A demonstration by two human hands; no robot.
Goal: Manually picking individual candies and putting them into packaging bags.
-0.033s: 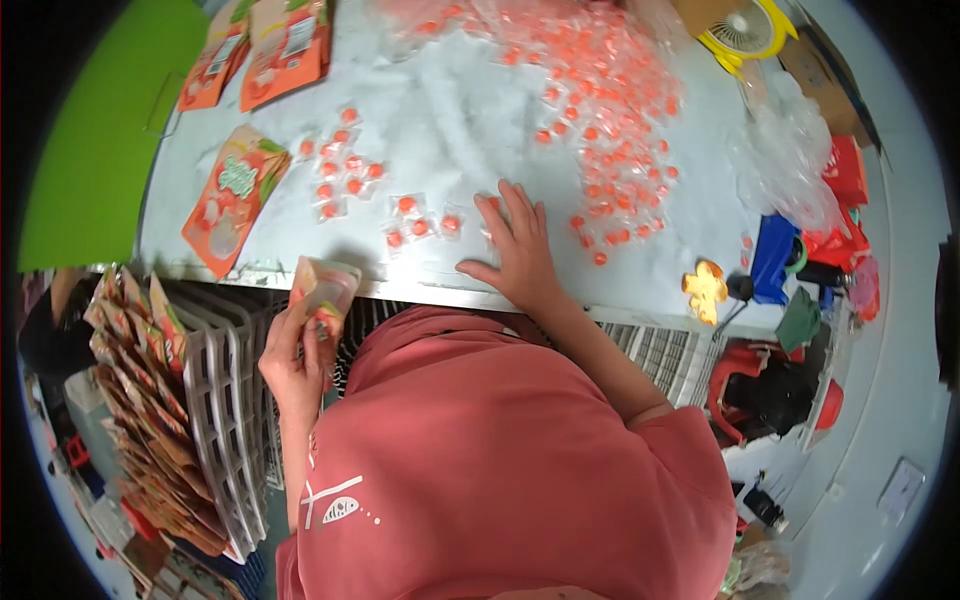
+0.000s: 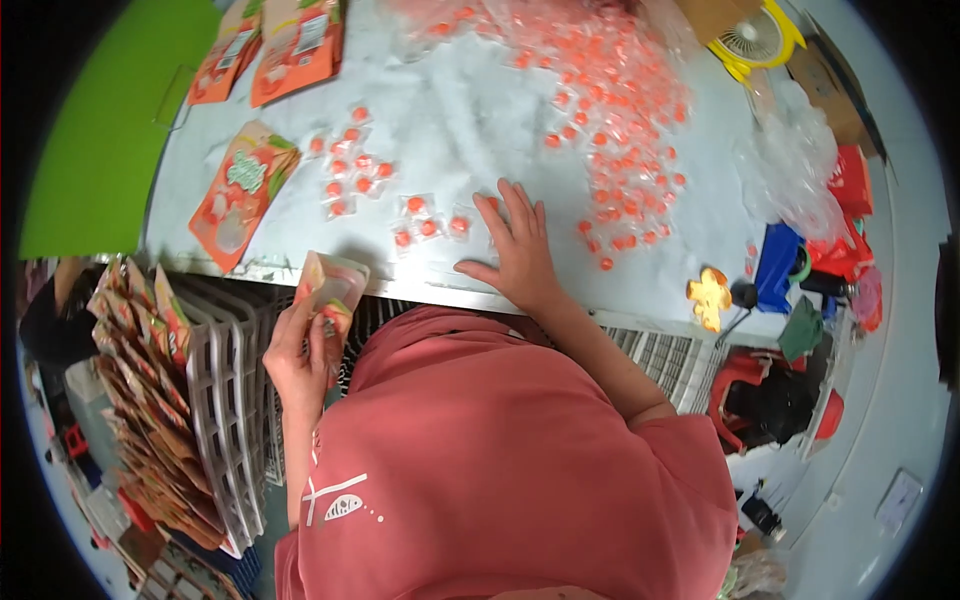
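Left hand [image 2: 298, 345]: closed on an orange-and-pink printed pouch [image 2: 345, 278] at the front edge of the table [image 2: 650, 290]. Right hand [image 2: 520, 245]: palm down over the table, fingers spread; one wrapped piece shows partly beside its fingers, contact cannot be determined. Between the hands, slightly farther back, lie four clear square packets [image 2: 428, 228], each with a round orange-red piece. A looser cluster of like packets [image 2: 362, 185] lies behind them, left. A flat orange pouch [image 2: 215, 215] bearing a pale green lump [image 2: 246, 172] lies farther left. Beyond the right hand spreads a large heap of packets [image 2: 630, 110]. Right side: crumpled clear plastic bag [image 2: 795, 165], yellow-rimmed fan [image 2: 757, 40]. Below left: grey plastic crate [image 2: 205, 400] beside upright pouches [image 2: 150, 420].
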